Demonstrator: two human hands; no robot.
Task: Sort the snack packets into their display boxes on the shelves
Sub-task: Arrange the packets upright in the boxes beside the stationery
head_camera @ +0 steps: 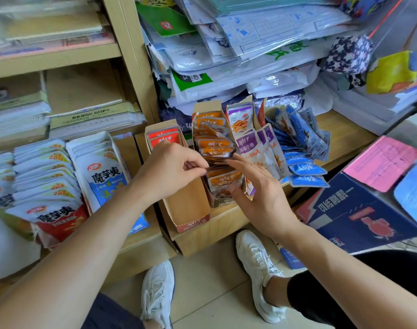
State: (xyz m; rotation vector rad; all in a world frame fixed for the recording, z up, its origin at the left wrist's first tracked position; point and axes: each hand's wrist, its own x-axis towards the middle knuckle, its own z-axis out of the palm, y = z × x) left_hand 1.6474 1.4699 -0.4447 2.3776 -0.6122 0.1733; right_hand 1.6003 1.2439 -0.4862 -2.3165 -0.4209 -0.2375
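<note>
Pinching the near edge of one orange packet (220, 162) between thumb and forefinger, the left hand (169, 172) hovers over the middle of the orange display box (223, 202). The right hand (262, 193) meets it from the box's right side, its fingers straight and spread. Its fingertips touch the same packet's other end, and its thumb lies against the front packets. The pinched packet lies tilted across the row of orange packets (214, 143) standing in the box.

Just left of that box stands the red display box (190, 210), with red packets (164, 138) only at its back. To its right lean purple packets (247, 143), and beyond them blue packets (302, 167). All rest on a wooden shelf (226, 225).
</note>
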